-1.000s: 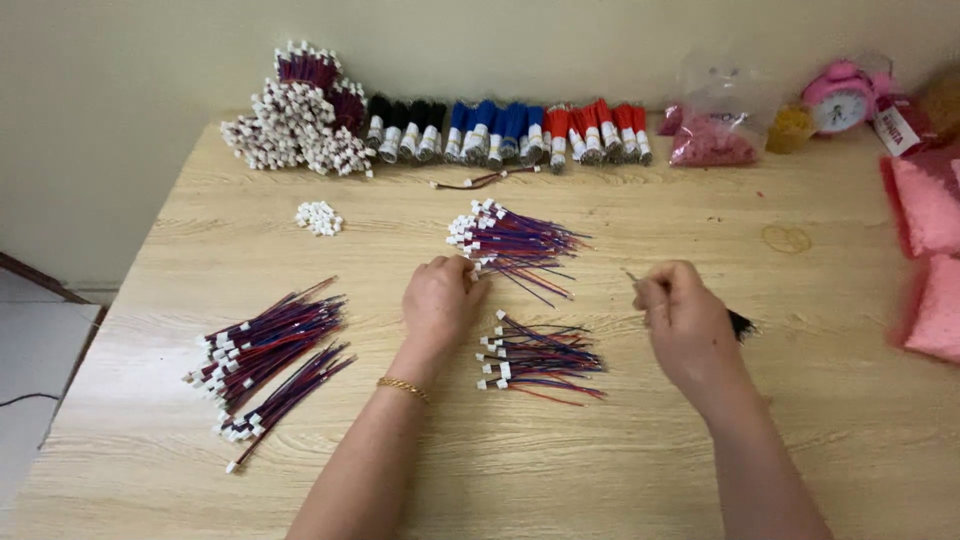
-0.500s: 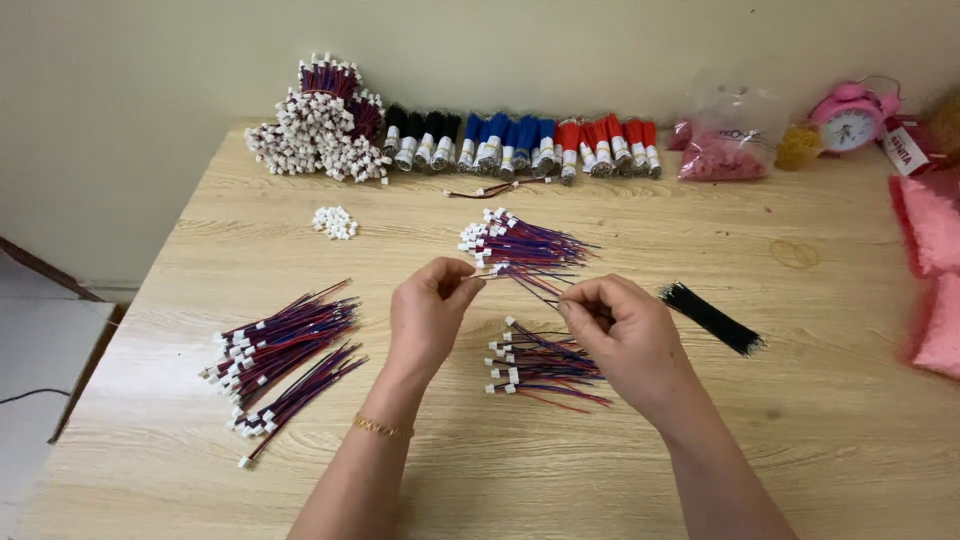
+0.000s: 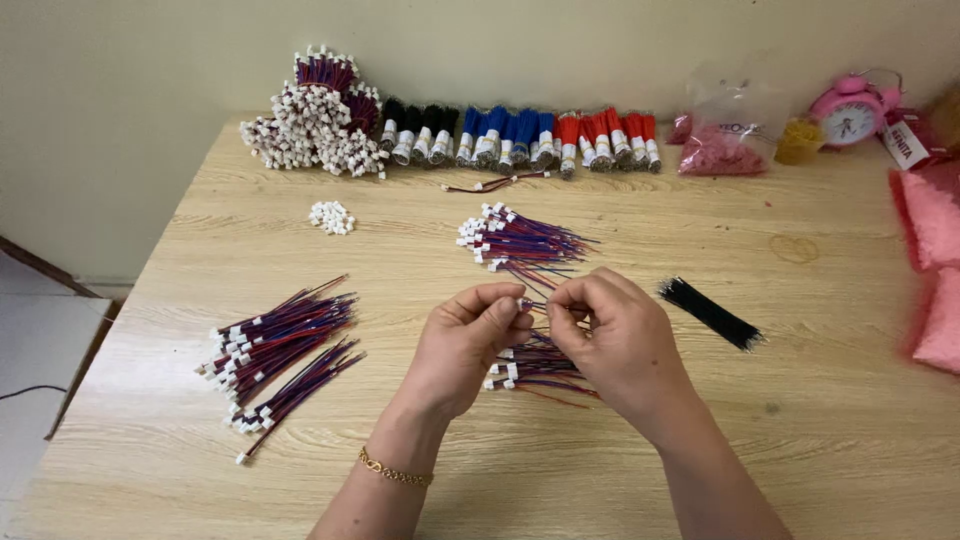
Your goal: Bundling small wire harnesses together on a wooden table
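Mid-bundling: left hand [image 3: 465, 340] and right hand [image 3: 610, 335] pinching thin red-and-blue connector wires [image 3: 527, 302] between fingertips, needing tight, steady pinch above loose wire bundle [image 3: 535, 365].

Bare desk [image 3: 620, 470] lies nearer the person than the fingers [image 3: 505, 310], open to passage. Wire bundle [image 3: 540, 365] sits directly beneath them; a second bundle [image 3: 520, 240] just beyond. Left of the fingers, well apart: wire piles [image 3: 275, 345]. Right: black ties [image 3: 712, 313], near. Far edge blocked by a row of bundles [image 3: 520, 135].
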